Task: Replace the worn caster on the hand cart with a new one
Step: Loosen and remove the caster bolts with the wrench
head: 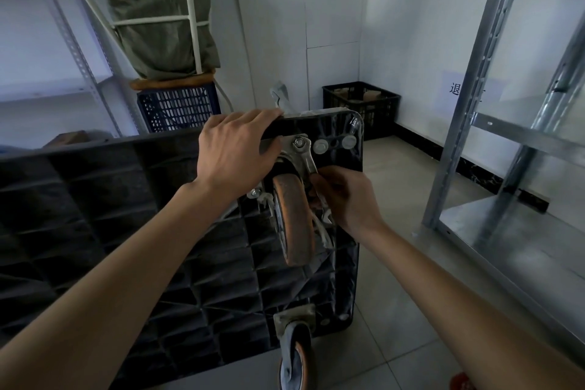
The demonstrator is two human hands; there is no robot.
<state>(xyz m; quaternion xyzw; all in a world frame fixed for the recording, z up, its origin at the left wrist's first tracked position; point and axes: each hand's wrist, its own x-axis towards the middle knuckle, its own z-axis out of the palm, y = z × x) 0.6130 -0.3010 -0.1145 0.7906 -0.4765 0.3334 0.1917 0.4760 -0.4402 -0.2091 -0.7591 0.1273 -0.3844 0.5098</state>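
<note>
The black plastic hand cart (126,215) stands on its side with its ribbed underside facing me. A worn caster (292,222) with an orange-brown wheel is bolted near the cart's upper right corner. My left hand (234,149) grips the cart's top edge, thumb on the caster's mounting plate. My right hand (343,199) holds a metal wrench (308,157) by its handle. The wrench head sits on a nut (298,142) at the top of the plate. A second caster (296,348) hangs at the cart's lower edge.
Metal shelving (493,123) stands at the right, close to the cart. A black crate (364,104) sits in the far corner. At the left, a blue crate (179,108) carries a green sack (161,19) behind a white frame. Tiled floor (411,279) lies between cart and shelving.
</note>
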